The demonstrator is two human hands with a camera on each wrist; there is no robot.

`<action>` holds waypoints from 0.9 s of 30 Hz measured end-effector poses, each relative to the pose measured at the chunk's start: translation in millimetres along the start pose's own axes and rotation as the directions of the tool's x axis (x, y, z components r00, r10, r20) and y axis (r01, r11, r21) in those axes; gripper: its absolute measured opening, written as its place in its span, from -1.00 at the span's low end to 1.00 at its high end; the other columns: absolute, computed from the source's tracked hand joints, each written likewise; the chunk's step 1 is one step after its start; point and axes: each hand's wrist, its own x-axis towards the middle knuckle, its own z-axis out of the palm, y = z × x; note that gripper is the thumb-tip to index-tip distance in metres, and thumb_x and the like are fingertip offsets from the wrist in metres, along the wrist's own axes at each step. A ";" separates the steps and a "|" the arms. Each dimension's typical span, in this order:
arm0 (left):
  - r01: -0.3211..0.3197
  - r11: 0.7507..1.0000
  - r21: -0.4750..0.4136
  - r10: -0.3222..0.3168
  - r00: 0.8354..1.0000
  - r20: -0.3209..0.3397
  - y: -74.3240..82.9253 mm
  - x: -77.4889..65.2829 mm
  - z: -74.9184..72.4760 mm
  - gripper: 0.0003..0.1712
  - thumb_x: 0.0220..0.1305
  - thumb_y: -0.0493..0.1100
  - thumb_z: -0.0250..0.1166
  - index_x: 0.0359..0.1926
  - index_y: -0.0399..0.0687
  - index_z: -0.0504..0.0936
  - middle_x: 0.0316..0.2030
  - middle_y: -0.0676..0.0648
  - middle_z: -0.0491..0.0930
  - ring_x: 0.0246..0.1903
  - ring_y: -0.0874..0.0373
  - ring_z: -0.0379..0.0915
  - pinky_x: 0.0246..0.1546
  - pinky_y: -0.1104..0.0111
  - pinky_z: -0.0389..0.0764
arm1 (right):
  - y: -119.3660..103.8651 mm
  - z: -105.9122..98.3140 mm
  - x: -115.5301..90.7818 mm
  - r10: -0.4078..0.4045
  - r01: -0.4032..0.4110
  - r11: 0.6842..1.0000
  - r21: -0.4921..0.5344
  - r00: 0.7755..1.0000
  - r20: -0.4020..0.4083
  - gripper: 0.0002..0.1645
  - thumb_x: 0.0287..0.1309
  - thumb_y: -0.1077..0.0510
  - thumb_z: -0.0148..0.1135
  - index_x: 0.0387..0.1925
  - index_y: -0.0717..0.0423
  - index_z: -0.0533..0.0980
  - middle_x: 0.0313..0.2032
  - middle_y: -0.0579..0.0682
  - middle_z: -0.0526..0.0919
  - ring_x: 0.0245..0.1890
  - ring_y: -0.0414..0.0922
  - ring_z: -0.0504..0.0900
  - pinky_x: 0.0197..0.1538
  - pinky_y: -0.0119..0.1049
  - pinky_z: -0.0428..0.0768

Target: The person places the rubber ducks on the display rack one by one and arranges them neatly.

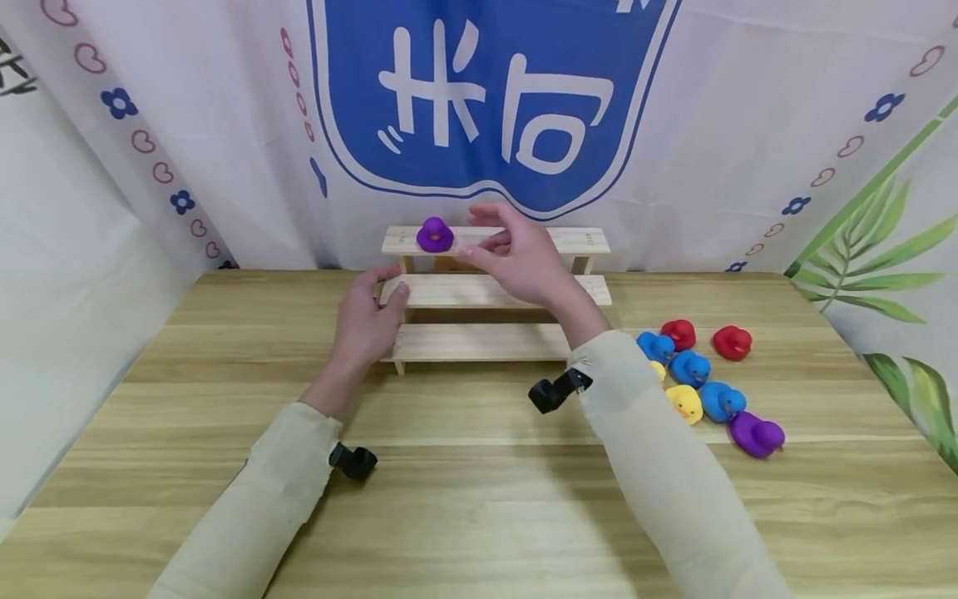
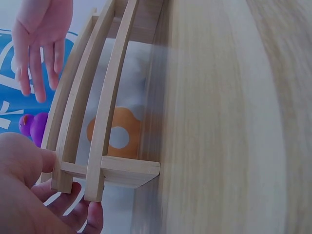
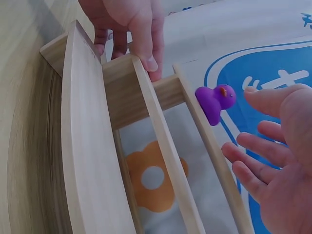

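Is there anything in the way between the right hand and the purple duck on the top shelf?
Nothing that I can see: just a small gap of open air between the right hand and the purple duck. The left hand is lower, holding the middle shelf.

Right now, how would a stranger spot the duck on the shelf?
Find the tiered wooden shelf at the back of the table. On its top board, toward the left end, is a purple duck. It's the only duck on the shelf.
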 end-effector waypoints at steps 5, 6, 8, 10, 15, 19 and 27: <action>0.012 1.000 0.008 -0.012 1.000 0.002 -0.2 -1.0 -1.2 -0.44 0.64 -0.02 0.11 0.54 0.00 0.40 0.53 -0.20 0.32 -0.22 0.05 0.55 -0.28 0.35 0.62 | 1.1 -9.7 -12.8 0.000 0.000 1.000 -0.008 1.000 -0.008 -0.29 0.43 -0.08 0.36 0.50 -0.11 0.38 0.40 -0.10 0.56 0.19 -0.10 0.68 0.33 -0.13 0.66; 0.015 1.000 0.009 -0.015 1.000 0.004 0.0 -0.9 -1.2 -0.44 0.64 -0.02 0.11 0.54 0.00 0.40 0.53 -0.20 0.32 -0.22 0.05 0.55 -0.28 0.35 0.62 | 1.9 -11.9 -15.3 0.001 -0.001 1.000 -0.010 1.000 -0.013 -0.29 0.43 -0.09 0.36 0.50 -0.11 0.38 0.40 -0.10 0.57 0.20 -0.10 0.67 0.33 -0.11 0.66; 0.017 1.000 0.012 -0.017 1.000 0.006 0.2 -0.9 -1.1 -0.44 0.64 -0.01 0.11 0.54 0.01 0.39 0.53 -0.20 0.32 -0.22 0.06 0.54 -0.28 0.34 0.63 | 3.7 -16.2 -20.2 -0.002 0.002 1.000 -0.016 1.000 -0.027 -0.30 0.43 -0.10 0.36 0.49 -0.13 0.39 0.38 -0.11 0.58 0.19 -0.10 0.68 0.32 -0.10 0.67; 0.018 1.000 0.013 -0.018 1.000 0.009 0.4 -0.5 -1.1 -0.44 0.64 -0.01 0.11 0.54 0.01 0.39 0.53 -0.20 0.32 -0.23 0.04 0.55 -0.28 0.33 0.63 | 6.3 -20.5 -24.6 -0.014 0.013 1.000 -0.017 0.999 -0.038 -0.31 0.43 -0.10 0.36 0.49 -0.11 0.39 0.38 -0.08 0.59 0.19 -0.07 0.68 0.32 -0.07 0.66; 0.005 1.000 0.019 -0.005 1.000 0.010 0.2 0.1 -0.7 -0.44 0.65 0.00 0.09 0.54 -0.02 0.39 0.54 -0.22 0.32 -0.20 0.03 0.55 -0.23 0.29 0.63 | 12.7 -29.0 -34.7 -0.042 0.042 0.999 -0.009 0.998 -0.056 -0.31 0.42 -0.08 0.37 0.48 -0.07 0.41 0.36 0.01 0.61 0.18 -0.03 0.70 0.37 -0.02 0.61; 0.002 1.000 0.022 -0.002 1.000 0.010 -0.8 0.5 -0.4 -0.44 0.65 0.00 0.08 0.54 -0.02 0.39 0.53 -0.23 0.33 -0.21 0.02 0.54 -0.21 0.26 0.63 | 18.6 -35.6 -42.5 -0.049 0.047 0.999 -0.020 0.996 -0.072 -0.32 0.42 -0.06 0.37 0.47 -0.04 0.42 0.35 0.01 0.63 0.19 -0.01 0.70 0.38 -0.01 0.60; 0.009 1.000 0.015 -0.009 1.000 0.006 -1.6 1.0 0.0 -0.44 0.64 0.00 0.10 0.54 0.00 0.40 0.54 -0.20 0.32 -0.15 0.00 0.53 -0.15 0.25 0.60 | 33.9 -55.0 -57.8 -0.045 0.044 0.999 -0.016 0.994 -0.098 -0.35 0.45 -0.02 0.34 0.46 0.02 0.41 0.36 0.03 0.63 0.21 0.04 0.69 0.38 0.03 0.58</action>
